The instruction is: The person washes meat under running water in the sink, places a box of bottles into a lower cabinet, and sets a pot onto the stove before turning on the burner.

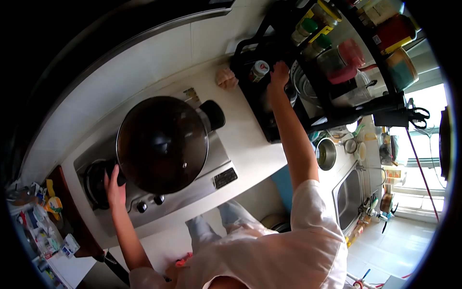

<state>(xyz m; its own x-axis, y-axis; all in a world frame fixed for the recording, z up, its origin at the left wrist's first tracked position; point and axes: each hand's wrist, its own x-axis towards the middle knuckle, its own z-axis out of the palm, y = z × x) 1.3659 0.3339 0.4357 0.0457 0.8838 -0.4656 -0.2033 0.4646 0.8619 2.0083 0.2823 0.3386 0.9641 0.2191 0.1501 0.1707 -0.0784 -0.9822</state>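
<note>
A large dark wok with a glass lid (162, 144) sits on the steel gas stove (171, 204); its black right handle (212, 115) points toward the rack. My left hand (115, 187) is at the wok's left side, by the dark handle there, with its fingers apart. Over at the black rack (269, 127), my right hand (280, 76) reaches into the lower level, fingers bent together. What it holds, if anything, is hidden. Just left of it stands a jar with a white lid (260, 68).
Beige lumpy items (226, 78) lie against the wall. Jars and bottles fill the rack's upper shelves, and scissors (418, 115) hang at its end. A metal pot (326, 154) stands near the sink (349, 197). Packets and other small items crowd the far left.
</note>
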